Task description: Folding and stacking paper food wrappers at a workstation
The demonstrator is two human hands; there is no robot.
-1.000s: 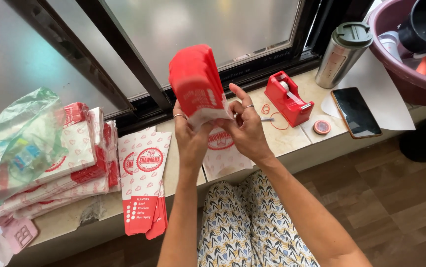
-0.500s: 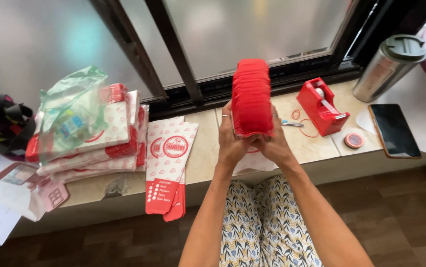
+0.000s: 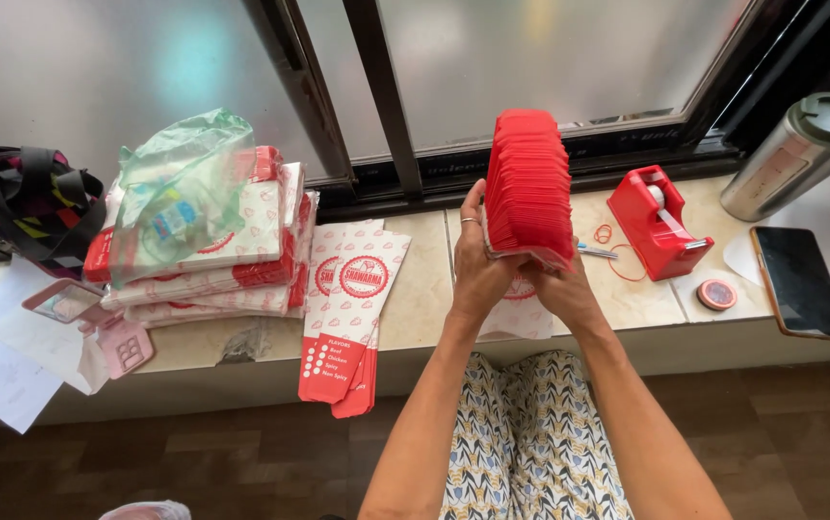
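Above the tabletop (image 3: 415, 318), both hands, left hand (image 3: 477, 274) and right hand (image 3: 559, 289), clasped the red bag stack (image 3: 528, 183). It had turned edge-on and squared since a second before.

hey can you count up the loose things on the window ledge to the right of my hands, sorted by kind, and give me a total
Tape dispenser, red: 1
Roll of tape, lying flat: 1
Rubber bands, red: 2
Metal tumbler, with lid: 1
Phone, face up: 1
Pen, only partly visible: 1
Total: 7
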